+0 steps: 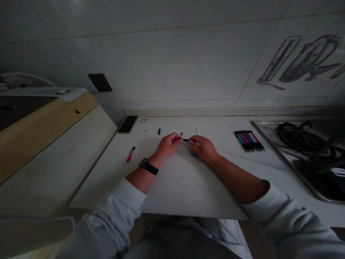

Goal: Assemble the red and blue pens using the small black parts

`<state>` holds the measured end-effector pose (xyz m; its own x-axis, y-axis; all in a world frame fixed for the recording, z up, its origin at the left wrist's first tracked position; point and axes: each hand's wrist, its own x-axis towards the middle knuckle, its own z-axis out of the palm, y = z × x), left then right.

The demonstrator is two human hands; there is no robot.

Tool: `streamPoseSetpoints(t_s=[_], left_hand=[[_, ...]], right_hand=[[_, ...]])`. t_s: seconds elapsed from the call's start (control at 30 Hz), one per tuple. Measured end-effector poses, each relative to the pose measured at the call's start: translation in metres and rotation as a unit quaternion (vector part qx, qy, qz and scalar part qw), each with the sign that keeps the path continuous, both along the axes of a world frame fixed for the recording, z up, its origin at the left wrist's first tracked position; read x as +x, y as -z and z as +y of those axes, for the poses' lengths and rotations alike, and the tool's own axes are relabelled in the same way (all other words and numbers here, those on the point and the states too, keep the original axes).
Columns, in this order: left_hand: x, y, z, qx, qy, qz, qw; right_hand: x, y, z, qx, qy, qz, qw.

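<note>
A thin black pen part (pixel 185 140) spans the gap between my two hands. My left hand (pixel 169 144) is closed, its fingertips pinched at the left end of the part. My right hand (pixel 205 149) grips the other end between thumb and fingers. Just under the right fingers lies a teal piece (pixel 194 154). A slim white stick (pixel 197 130) lies behind that hand. Beyond the left fingertips is a small black bit (pixel 181 133). Farther left are a short black piece (pixel 159 131) and a tiny clear bit (pixel 146 130).
At left lie a red-and-black pen (pixel 130 154), a phone (pixel 127 124) and a thin ring-shaped item (pixel 144 120). Several black, red and blue pens (pixel 249 141) sit in a row at right, beside a metal-rimmed stove (pixel 285 158). A tiled wall (pixel 194 68) closes off the back.
</note>
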<state>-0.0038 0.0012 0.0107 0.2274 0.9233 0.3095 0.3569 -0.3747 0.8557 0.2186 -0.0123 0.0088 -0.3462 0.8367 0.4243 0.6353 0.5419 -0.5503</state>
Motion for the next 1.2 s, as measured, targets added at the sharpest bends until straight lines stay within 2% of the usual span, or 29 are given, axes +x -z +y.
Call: streamPoseSetpoints(t_s=[0.4,0.57,0.8,1.07,1.2], left_hand=[[-0.0003,-0.005,-0.0028,0.011,0.008,0.004,1.0],[-0.0008,-0.0057,-0.0028,0.015,0.004,0.034,0.999],[-0.0016,-0.0087,-0.004,0.03,0.008,0.049,0.998],[-0.0012,-0.0078,-0.0042,0.026,0.016,0.061,0.998],[-0.0022,-0.0076,-0.0042,0.062,0.009,0.103,0.993]], right_hand=[[-0.0003,-0.0036,-0.0011,0.008,0.01,0.021,1.0],[0.0,-0.005,-0.001,0.012,-0.001,-0.02,1.0],[0.0014,-0.0036,-0.0009,0.027,-0.016,0.005,0.999],[0.002,-0.0077,-0.002,0.034,-0.011,-0.039,0.999],[0.0018,-0.0073,0.0004,0.028,-0.002,-0.091,0.995]])
